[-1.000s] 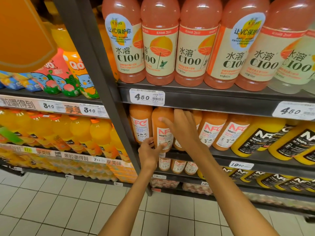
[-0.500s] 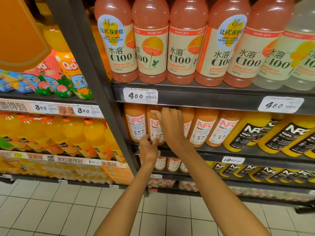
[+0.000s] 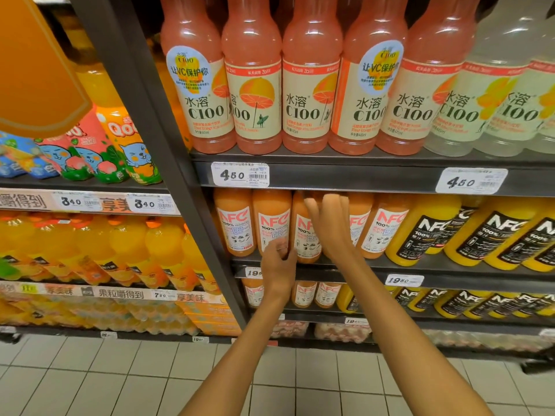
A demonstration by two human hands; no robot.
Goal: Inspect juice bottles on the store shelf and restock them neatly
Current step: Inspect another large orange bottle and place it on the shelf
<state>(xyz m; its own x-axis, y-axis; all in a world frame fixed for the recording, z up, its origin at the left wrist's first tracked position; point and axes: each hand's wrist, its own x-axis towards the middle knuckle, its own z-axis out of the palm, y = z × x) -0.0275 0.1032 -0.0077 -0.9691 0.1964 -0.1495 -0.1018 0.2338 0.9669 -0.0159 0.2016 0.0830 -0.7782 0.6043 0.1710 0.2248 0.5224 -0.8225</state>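
The right hand [image 3: 329,226] lies with its fingers straight against the upper part of an orange NFC guava juice bottle [image 3: 304,232], third from the left on the middle shelf [image 3: 450,273], while the left hand [image 3: 277,264] has its fingertips curled in at the foot of that bottle and its neighbour [image 3: 270,223]; whether it truly grips either I cannot tell. Compared with half a second ago, the right hand has slid from the second bottle towards the third and its fingers have risen to the underside of the shelf above, where the pink C100 bottles [image 3: 255,85] stand over a 4.50 price tag [image 3: 240,174].
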